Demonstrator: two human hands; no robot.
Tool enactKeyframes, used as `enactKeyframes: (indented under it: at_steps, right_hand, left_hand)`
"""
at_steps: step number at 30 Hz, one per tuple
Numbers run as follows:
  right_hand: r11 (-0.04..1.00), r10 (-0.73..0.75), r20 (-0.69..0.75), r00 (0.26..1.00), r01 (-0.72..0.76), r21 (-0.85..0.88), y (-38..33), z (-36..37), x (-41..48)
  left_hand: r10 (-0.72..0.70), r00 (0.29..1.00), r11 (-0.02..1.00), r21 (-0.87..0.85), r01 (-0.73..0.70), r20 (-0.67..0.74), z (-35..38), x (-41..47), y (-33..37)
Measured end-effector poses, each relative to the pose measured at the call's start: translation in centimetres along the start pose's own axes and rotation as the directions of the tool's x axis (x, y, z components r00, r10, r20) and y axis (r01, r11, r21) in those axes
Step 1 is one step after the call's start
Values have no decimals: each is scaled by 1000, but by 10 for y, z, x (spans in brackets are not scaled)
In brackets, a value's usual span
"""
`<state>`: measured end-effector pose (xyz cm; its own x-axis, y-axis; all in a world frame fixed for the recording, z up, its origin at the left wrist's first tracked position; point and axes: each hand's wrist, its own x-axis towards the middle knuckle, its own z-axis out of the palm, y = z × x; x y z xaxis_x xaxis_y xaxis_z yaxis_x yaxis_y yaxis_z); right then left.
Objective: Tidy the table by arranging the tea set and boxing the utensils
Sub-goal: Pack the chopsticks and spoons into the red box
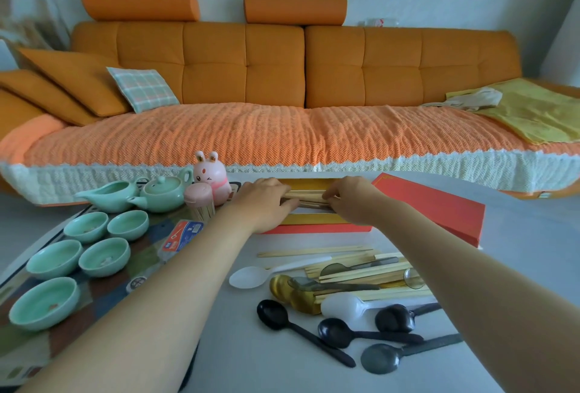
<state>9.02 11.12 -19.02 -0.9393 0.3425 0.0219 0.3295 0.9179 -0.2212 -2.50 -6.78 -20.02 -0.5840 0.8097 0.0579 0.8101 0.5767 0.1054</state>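
Left of frame, the green tea set [103, 256] stands grouped on a patterned mat. At centre, the left hand [266, 201] curls over a bundle of chopsticks [309, 199] and the right hand [351, 201] pinches its other end, holding it at the mouth of the gold-lined red box [314, 229]. Boxing the utensils appears to be the step in hand. The next move likely calls for releasing the bundle and reaching for the utensil pile [361, 279] at lower right. The lid [439, 207] lies at right. The hands hide the box's contents.
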Motion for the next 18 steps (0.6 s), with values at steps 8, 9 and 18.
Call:
enactKeyframes:
  at_steps: [8,9,18]
  right_hand:
    - [979,-197,-90,976,201,35,-24,-26,-37]
    - [978,-205,-42,978,206,21,-28,-29,-44]
    - [978,-154,184,971,176,-110,-16,-7,-82]
  left_hand:
    - [214,936,967,-77,-244,-281,-15,-33,25]
    - [220,941,966,-74,-246,-259,-15,-37,31]
    - [151,988,981,-127,-145,36,2,-62,45]
